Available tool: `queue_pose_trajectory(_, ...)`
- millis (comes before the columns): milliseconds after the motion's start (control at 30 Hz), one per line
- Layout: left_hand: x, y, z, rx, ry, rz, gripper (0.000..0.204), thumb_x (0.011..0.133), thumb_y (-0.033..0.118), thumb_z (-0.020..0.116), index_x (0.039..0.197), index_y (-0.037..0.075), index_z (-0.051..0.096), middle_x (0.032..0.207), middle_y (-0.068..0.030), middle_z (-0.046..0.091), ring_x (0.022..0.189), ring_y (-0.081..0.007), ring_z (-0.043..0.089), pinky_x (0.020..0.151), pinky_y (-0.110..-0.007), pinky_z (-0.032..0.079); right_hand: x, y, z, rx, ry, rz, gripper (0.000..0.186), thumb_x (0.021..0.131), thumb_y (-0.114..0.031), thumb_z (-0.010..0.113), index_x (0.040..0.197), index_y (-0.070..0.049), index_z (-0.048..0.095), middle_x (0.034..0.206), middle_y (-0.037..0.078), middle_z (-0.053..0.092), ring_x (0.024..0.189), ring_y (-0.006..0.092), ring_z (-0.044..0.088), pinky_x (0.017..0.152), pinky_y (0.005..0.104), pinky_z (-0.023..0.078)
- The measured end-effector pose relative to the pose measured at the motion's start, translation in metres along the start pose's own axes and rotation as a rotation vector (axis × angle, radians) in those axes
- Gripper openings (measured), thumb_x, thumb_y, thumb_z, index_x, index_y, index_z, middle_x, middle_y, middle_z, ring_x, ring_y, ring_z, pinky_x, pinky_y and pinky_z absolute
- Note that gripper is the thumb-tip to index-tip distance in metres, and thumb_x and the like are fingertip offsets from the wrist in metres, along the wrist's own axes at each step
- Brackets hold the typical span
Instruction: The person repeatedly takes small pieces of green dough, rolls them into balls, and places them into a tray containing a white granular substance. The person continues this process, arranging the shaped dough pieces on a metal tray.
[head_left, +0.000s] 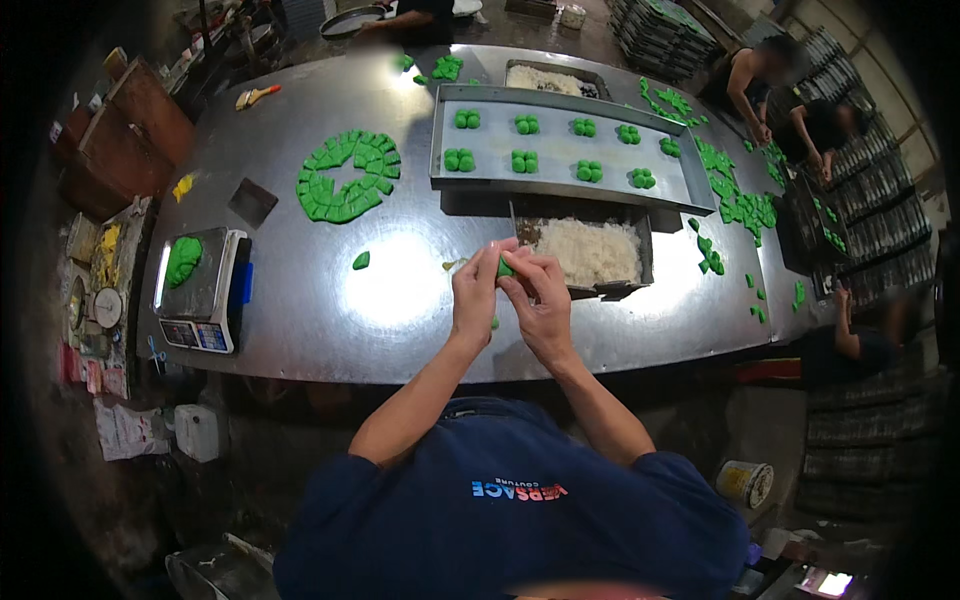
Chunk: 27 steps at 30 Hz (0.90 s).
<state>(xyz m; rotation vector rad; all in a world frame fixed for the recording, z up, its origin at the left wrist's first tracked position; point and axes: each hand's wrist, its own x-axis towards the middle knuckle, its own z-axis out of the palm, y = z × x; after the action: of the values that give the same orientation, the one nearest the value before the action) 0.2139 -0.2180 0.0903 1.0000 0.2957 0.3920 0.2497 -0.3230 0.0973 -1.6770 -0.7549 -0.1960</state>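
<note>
Between my two hands is a small piece of green dough [504, 268], pinched in their fingers above the steel table [400, 338]. My left hand [480, 287] is closed on its left side, and my right hand [540, 303] has its thumb and fingers closed on the right side. Just beyond them stands a tray of white shreds [590, 250]. Resting partly over that is a long metal tray [465, 183] with two rows of green dough clusters [524, 162]. A loose dough lump [361, 260] lies left of my hands. Cut dough pieces form a ring [345, 205] farther left.
A digital scale [200, 290] with green dough stands at the left edge, near a dark scraper [252, 203]. A brush [257, 97] lies far left. A second tray of white shreds [550, 80] sits behind. Dough pieces [745, 208] spread rightward, where other people [745, 85] work.
</note>
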Motion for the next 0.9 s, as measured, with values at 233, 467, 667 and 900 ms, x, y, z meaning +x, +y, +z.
queue_pose_trajectory(233, 0.011, 0.003, -0.010, 0.617, -0.030, 0.147, 0.073, 0.107, 0.053, 0.029, 0.092, -0.002, 0.074, 0.073, -0.0138, 0.070, 0.073, -0.0176, 0.069, 0.066, -0.032, 0.053, 0.030, 0.025, -0.018, -0.228, -0.214, -0.082, 0.021, 0.086, -0.016, 0.077, 0.091, -0.006, 0.060, 0.102, 0.008, 0.053, 0.086, 0.0164, 0.054, 0.073, 0.0274, 0.048)
queue_pose_trajectory(467, 0.012, 0.011, -0.016, 0.442, -0.307, -0.071, 0.057, 0.107, 0.047, 0.033, 0.109, 0.002, 0.068, 0.084, -0.0089, 0.068, 0.070, -0.0183, 0.068, 0.062, -0.032, 0.051, 0.041, 0.064, -0.019, 0.710, -0.522, 0.844, 0.020, 0.094, -0.019, 0.068, 0.099, -0.008, 0.051, 0.090, 0.006, 0.060, 0.077, 0.0128, 0.059, 0.062, 0.0318, 0.049)
queue_pose_trajectory(667, 0.011, -0.028, -0.044, 0.145, -0.114, -0.328, 0.060, 0.106, 0.052, 0.033, 0.130, 0.001, 0.053, 0.100, -0.0118, 0.068, 0.077, -0.0180, 0.070, 0.068, -0.027, 0.054, 0.022, 0.081, 0.001, -0.129, -0.431, -0.049, 0.030, 0.089, -0.012, 0.066, 0.118, -0.005, 0.064, 0.112, 0.013, 0.060, 0.100, 0.0288, 0.060, 0.087, 0.0372, 0.049)
queue_pose_trajectory(900, -0.026, -0.059, -0.068, 0.340, 0.222, -0.493, 0.066, 0.104, 0.049, 0.041, 0.149, 0.001, 0.032, 0.116, -0.0159, 0.065, 0.089, -0.0187, 0.069, 0.068, -0.026, 0.054, -0.021, 0.144, 0.032, -0.170, -0.466, 0.091, 0.031, 0.090, -0.009, 0.066, 0.121, -0.004, 0.061, 0.120, 0.021, 0.049, 0.104, 0.0353, 0.058, 0.092, 0.0433, 0.049)
